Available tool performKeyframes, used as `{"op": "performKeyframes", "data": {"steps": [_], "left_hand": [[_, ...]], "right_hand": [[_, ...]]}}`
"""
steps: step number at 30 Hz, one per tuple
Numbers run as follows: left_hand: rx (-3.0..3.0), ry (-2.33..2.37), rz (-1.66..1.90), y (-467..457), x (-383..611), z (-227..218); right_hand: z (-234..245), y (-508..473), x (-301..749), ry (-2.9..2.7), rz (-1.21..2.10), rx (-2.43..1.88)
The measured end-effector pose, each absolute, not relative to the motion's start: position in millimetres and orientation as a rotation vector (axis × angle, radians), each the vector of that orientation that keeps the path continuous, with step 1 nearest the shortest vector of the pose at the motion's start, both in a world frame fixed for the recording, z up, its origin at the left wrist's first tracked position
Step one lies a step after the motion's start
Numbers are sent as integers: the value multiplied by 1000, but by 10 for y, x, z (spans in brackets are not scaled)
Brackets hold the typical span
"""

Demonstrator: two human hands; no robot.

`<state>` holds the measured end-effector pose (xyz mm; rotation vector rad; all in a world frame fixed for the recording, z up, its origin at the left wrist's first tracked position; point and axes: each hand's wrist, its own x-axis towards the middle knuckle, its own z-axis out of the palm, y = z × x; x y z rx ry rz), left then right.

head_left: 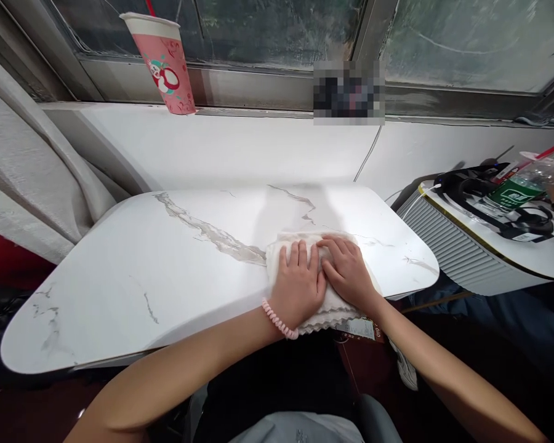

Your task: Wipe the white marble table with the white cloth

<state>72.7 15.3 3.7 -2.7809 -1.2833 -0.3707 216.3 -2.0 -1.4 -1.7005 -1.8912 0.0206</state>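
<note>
Cloth (pixel 325 311) | under fingers of left hand (pixel 298 286), right hand (pixel 348 271) | table (pixel 166 271)

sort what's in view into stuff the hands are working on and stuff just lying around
In use:
white cloth, pressed flat under the left hand and right hand
marble-pattern table it lies on

Lying about:
pink paper cup on the window sill
grey curtain
green-labelled bottle and black cables on the side table

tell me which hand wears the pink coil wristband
The left hand: a pink coil band circles its wrist, while the right hand beside it on the white cloth has a bare wrist.
</note>
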Motion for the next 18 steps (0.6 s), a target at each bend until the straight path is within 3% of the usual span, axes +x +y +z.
{"op": "performKeyframes", "data": {"steps": [18], "left_hand": [[-2821, -1457, -214, 749, 542, 191]], "right_hand": [[-6, 502, 1885, -1937, -8, -1753]]}}
